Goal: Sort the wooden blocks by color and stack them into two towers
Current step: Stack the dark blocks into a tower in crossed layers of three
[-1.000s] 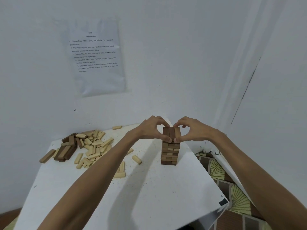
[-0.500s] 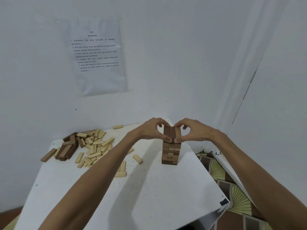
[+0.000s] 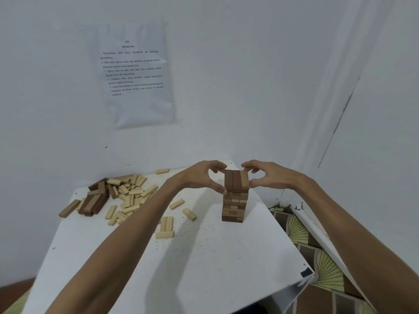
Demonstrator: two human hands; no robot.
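A tower of dark brown blocks (image 3: 234,207) stands on the white table (image 3: 204,264), right of centre. Its top layer (image 3: 236,180) is three dark blocks side by side. My left hand (image 3: 201,177) curls round that layer from the left, thumb against the near left corner and fingers over the far end. My right hand (image 3: 269,177) mirrors it on the right, thumb at the near right edge and fingertips by the far corner. A pile of light blocks (image 3: 130,196) lies at the table's back left, with loose dark blocks (image 3: 95,200) beside it.
A few light blocks (image 3: 166,225) lie grouped mid-table, with single ones (image 3: 189,214) nearby. A printed sheet (image 3: 136,75) hangs on the wall behind. The table's right edge drops to a patterned floor (image 3: 299,232). Walls close in at the back and right.
My fingertips, nearly meeting above the tower before, have drawn slightly apart. The tower and the piles have not moved.
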